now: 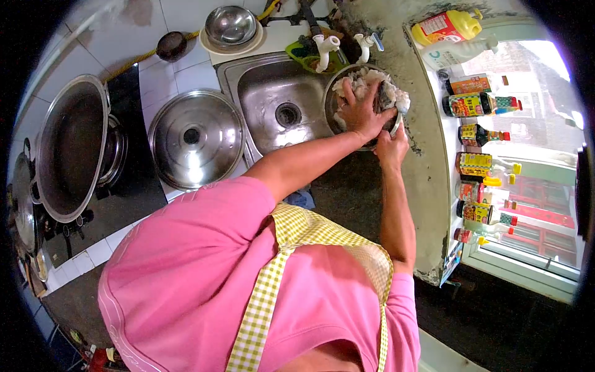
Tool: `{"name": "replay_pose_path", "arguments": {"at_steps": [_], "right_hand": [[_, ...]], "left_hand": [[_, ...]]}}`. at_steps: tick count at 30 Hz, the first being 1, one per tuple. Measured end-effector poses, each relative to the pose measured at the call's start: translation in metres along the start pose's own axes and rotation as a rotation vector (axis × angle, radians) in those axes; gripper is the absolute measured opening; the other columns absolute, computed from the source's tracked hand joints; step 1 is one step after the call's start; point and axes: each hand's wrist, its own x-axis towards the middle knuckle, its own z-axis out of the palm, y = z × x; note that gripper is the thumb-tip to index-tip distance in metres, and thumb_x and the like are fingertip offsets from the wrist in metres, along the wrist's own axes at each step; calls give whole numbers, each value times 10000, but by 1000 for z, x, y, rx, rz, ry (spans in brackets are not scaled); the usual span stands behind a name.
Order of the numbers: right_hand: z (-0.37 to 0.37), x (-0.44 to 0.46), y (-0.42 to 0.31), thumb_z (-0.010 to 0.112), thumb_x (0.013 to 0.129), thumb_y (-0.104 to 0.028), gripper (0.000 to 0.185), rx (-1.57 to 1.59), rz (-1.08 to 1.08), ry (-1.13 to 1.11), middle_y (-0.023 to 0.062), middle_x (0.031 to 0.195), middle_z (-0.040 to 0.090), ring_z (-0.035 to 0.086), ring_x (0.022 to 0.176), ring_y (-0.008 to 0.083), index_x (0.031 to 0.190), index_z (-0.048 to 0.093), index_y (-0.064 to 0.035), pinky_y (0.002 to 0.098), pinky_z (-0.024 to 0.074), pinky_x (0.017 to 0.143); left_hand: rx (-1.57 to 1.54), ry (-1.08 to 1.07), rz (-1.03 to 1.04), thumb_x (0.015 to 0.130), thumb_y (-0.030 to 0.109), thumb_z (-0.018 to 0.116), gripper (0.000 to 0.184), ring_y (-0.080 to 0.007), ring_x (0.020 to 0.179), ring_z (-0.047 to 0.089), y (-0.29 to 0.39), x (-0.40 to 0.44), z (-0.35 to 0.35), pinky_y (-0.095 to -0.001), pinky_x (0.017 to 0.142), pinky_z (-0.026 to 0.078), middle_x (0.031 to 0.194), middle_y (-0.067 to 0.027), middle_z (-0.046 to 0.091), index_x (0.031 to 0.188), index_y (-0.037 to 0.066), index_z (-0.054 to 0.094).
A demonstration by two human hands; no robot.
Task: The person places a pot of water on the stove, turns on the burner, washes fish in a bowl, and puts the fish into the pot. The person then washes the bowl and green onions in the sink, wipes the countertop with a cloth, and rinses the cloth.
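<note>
A round metal bowl (328,105) stands at the right end of the sink and holds pale, wet-looking pieces (375,79), perhaps fish or meat; I cannot tell which. My left hand (365,113) lies over these pieces with its fingers spread, pressing on them from above. Closed at the bowl's near right edge is my right hand (392,149), its thumb upward along a narrow bright strip that looks like the rim. Part of the bowl and its contents is hidden under my left hand. Two white taps (325,51) stick out just behind the bowl.
Left of the bowl is the steel sink basin (257,93). A large pot lid (197,139) and a big deep pan (71,149) are further left. Small metal bowls (230,26) stand behind. Several sauce bottles (474,162) line the windowsill at right.
</note>
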Motion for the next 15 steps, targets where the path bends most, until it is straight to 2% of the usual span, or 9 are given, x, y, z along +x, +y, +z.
{"name": "replay_pose_path", "arguments": {"at_steps": [5,6,8,10,11,14,15], "right_hand": [[-5,1,-11,505,664,-89,493,-71,-53,-8,208,723,574,592,621,255,1153,448,-89,342,446,585],[-6,0,-15,509,666,-91,494,-77,-70,-1,210,715,570,583,584,242,1155,445,-85,331,444,574],[-7,2,-11,515,669,-86,496,-87,6,-49,205,702,568,555,538,211,1159,441,-73,311,439,546],[-6,5,-7,516,673,-82,500,-97,-91,-2,195,694,573,550,535,182,1166,434,-63,302,440,538],[-4,5,-3,500,676,-59,503,-34,-104,10,142,671,591,550,544,172,1173,425,-51,284,441,552],[1,7,9,485,680,-37,518,54,14,-36,114,687,595,550,541,146,1192,410,-51,279,445,513],[4,6,11,485,680,-37,518,55,22,-41,114,687,595,550,541,146,1192,410,-51,279,445,513]], "left_hand": [[-106,88,31,560,468,664,717,-502,1109,178,-5,3,6,-581,807,270,1320,-191,40,1194,321,364],[-81,10,-53,562,456,664,711,-495,1106,196,5,2,-4,-577,809,272,1314,-202,48,1194,315,369],[-102,8,-57,571,450,657,696,-500,1105,193,4,2,-2,-587,798,271,1307,-206,61,1191,311,373],[-98,31,-59,573,447,655,691,-504,1107,182,3,3,5,-592,799,268,1308,-201,63,1189,309,375],[-97,49,-52,575,444,653,685,-508,1109,171,2,2,8,-597,799,264,1309,-196,65,1187,308,378],[-118,2,-32,566,448,657,691,-512,1114,153,-2,3,10,-607,800,257,1319,-189,46,1184,318,376],[-107,-43,-29,554,448,668,701,-517,1140,110,-3,4,10,-620,822,235,1326,-185,31,1179,323,378]]}}
